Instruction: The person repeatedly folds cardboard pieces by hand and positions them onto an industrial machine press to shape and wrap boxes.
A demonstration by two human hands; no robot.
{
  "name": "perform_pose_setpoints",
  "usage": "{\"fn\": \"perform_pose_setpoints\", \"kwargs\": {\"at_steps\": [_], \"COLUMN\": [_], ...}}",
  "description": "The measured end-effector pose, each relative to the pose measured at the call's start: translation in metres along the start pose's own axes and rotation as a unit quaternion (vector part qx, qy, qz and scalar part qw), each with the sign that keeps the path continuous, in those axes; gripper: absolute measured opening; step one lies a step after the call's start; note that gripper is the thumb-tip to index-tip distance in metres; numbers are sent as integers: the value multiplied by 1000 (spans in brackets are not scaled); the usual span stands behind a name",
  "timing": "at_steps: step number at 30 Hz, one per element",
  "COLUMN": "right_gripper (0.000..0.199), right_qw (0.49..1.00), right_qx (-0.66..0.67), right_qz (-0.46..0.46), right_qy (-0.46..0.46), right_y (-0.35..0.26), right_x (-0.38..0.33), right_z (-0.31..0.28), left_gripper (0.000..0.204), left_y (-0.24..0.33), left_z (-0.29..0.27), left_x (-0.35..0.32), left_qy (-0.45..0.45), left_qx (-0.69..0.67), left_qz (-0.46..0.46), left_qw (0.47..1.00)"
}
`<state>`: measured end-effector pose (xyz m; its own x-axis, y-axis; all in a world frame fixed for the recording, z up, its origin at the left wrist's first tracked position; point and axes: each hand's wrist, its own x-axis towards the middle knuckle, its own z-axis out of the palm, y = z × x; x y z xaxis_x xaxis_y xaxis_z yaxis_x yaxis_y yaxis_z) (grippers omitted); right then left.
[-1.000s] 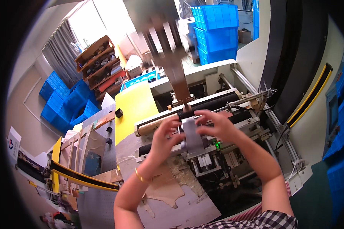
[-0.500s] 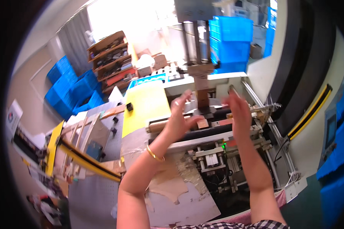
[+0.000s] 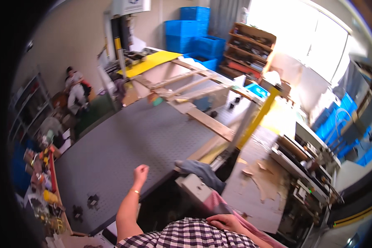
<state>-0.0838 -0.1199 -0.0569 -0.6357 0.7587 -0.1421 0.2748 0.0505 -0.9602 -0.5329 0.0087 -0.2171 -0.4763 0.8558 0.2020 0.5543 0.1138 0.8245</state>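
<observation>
The person's left hand (image 3: 140, 173), just left of centre in the lower half of the frame, is over the near edge of a grey perforated table (image 3: 111, 153). Its fingers are curled in like a loose fist; whether something small is inside cannot be told. A gold bracelet (image 3: 137, 191) circles that wrist, and the forearm runs up from the lower edge, leaning slightly right.

The right hand (image 3: 229, 223), at bottom centre-right, lies at the front of a black-and-white checked shirt (image 3: 190, 232), fingers pointing left. Its grip cannot be told. Just beside it is a red-and-white striped cloth (image 3: 222, 202), whose long axis slants from the middle of the frame toward the lower right.

The table fills the left and centre of the frame, its long axis slanting from lower left to upper right. At its lower left lie 2 dark pieces (image 3: 93, 201). A wooden frame (image 3: 211, 122) lies toward the upper centre, its front rail slanting down to the right.

Right of the left hand, a crumpled grey cloth (image 3: 200, 171) stretches from left to lower right, near a pale machine block (image 3: 195, 188). At lower right, torn brown scraps (image 3: 264, 180) lie on a flat board (image 3: 273, 215), beside a machine with a brown roller (image 3: 293, 148) slanting down to the right.
</observation>
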Motion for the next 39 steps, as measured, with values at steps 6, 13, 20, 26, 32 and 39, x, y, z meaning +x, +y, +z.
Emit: {"fn": "perform_pose_setpoints", "kwargs": {"at_steps": [6, 13, 20, 26, 32, 39], "right_gripper": [27, 31, 30, 26, 27, 34], "right_qw": [971, 951, 952, 964, 911, 890], "right_qx": [-110, -139, -146, -190, -152, -250], "right_qz": [-91, -81, -160, -183, -142, -134], "right_qy": [-194, -262, -219, -42, 355, 356], "right_y": [-41, -60, -66, -51, -46, -3], "right_x": [113, 165, 142, 69, -50, -170], "right_z": [71, 111, 113, 53, -39, -72], "left_gripper": [39, 23, 18, 14, 15, 17], "left_y": [-261, -248, -277, 79, 306, 433], "left_z": [-251, -293, -262, -93, 8, 88], "left_x": [-121, -133, -79, -16, -87, -196], "left_qy": [215, 137, 85, -281, -443, -527], "left_qx": [349, 378, 37, -151, -110, -117], "left_qz": [-359, -308, -329, -29, 426, 555], "left_qw": [838, 862, 940, 947, 781, 633]}}
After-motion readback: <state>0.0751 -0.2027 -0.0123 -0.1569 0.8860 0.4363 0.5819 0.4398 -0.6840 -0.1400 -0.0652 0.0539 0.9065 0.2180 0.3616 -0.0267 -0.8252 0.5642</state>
